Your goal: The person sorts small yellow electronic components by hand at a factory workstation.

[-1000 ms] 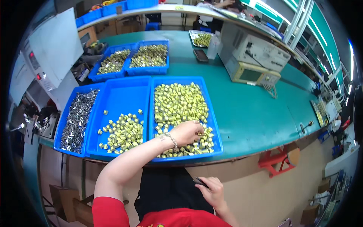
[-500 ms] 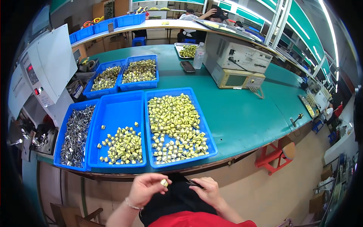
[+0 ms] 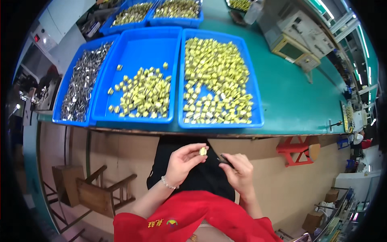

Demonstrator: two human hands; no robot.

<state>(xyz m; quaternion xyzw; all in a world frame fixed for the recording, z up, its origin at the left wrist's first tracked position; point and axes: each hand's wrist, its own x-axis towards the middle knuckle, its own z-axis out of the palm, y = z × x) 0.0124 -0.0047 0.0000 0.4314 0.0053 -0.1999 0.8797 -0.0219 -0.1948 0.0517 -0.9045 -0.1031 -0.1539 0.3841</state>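
Observation:
My left hand (image 3: 180, 164) pinches a small yellow block-shaped part (image 3: 202, 151) between thumb and fingertips, over my lap. To its right, my right hand (image 3: 241, 172) is closed round a slim dark hand tool (image 3: 225, 160), its tip pointing toward the yellow part but apart from it. The tool's exact kind is unclear. Beyond my hands, a blue tray (image 3: 145, 46) holds a loose pile of similar yellow parts (image 3: 147, 94). Another blue tray (image 3: 258, 109), on its right, is fuller of them. A third tray (image 3: 57, 111), at the left, contains shiny metal pieces (image 3: 85, 82).
The green bench (image 3: 288, 97) has its front edge just beyond my hands. Two more filled blue bins stand behind the trays. A beige instrument (image 3: 294, 50) and a clear bottle (image 3: 253, 12) are at the back right. Below are a wooden chair (image 3: 94, 197) and a red stool (image 3: 296, 151).
The view has tipped downward, so trays appear higher and my lap shows more. Both hands keep their holds on the yellow part and the dark tool.

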